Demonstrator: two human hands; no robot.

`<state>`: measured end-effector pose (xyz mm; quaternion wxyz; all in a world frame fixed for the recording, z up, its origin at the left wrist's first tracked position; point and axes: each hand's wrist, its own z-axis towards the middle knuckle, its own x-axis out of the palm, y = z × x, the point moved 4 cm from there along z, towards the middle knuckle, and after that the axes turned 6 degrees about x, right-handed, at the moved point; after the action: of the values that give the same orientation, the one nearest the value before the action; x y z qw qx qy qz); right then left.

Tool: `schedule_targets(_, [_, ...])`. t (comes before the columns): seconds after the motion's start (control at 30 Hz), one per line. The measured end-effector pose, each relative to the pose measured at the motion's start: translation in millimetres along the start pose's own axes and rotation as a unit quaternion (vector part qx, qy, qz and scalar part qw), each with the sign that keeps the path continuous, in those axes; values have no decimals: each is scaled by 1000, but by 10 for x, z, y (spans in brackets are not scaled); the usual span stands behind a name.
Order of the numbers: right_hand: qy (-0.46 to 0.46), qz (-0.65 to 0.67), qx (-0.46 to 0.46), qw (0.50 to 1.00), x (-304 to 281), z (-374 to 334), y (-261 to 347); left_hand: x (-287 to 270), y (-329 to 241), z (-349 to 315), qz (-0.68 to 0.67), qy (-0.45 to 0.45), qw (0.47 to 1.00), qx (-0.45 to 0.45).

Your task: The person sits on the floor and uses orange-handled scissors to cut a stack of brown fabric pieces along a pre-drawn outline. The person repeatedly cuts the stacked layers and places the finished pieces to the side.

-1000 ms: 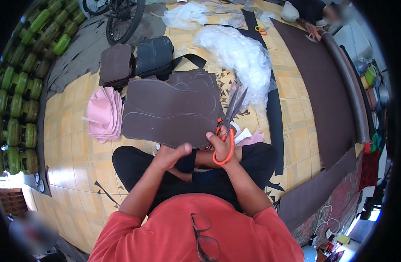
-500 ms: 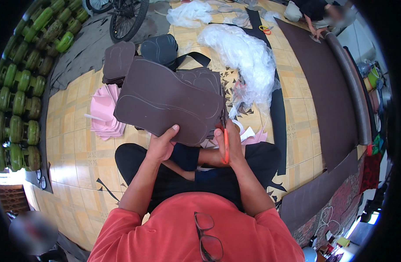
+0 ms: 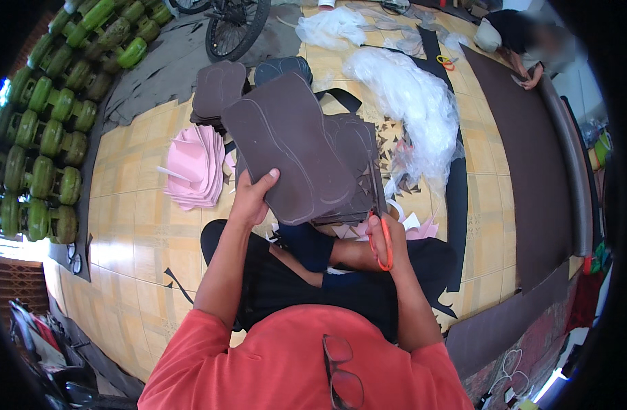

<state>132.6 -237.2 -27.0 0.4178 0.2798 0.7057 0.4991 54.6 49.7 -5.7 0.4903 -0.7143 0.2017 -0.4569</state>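
Note:
My left hand (image 3: 253,198) grips the lower left edge of a dark brown sheet piece (image 3: 286,147), thumb on top. Pale curved outlines are drawn on this piece, and it is held up, tilted, above my crossed legs. In my right hand (image 3: 397,236) is a pair of scissors with orange handles (image 3: 388,247). Their dark blades point away from me, just right of the piece and seemingly apart from it. Beneath and behind the piece lies a stack of similar brown pieces (image 3: 354,140), partly covered.
Around me are a brown stack (image 3: 217,89), a pink stack (image 3: 194,167), crumpled clear plastic (image 3: 412,102) and dark offcuts. Yellow-handled scissors (image 3: 445,63) lie farther off. At right, another person's hand (image 3: 530,78) works by a long brown sheet (image 3: 525,157). Green cylinders (image 3: 50,140) are piled at left.
The view has shifted, so the scene sits farther right. The brown piece has turned clockwise in my left hand. The scissors have come away from its right edge, with my right hand lower.

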Motion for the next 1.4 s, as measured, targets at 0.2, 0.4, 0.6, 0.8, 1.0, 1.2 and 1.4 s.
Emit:
schedule_targets(0.2, [5,53,16,998,37,45,-56,20,2,-89,40,45,998,-24])
schedule_targets(0.4, [2,128,43,991,84,49,-9,-168,66,20,56,-3,998,-12])
schedule_targets(0.6, [-4,134,105,985,-6,-44,-310,-867,-281,603,158,-25,987,-8])
schedule_targets(0.8, [-19,135,135,981,-5,-132,-399,-1890,304,1022,393,-59,914,-84])
schedule_targets(1.0, [-45,103,157,981,-69,-155,-480,-1920,895,734,684,-124,715,-68])
schedule_targets(1.2, [-39,106,161,981,-54,-137,-528,-1538,812,555,732,-103,673,-41])
schedule_targets(1.4, [-45,118,165,978,12,-115,-598,-1592,759,567,766,-142,626,28])
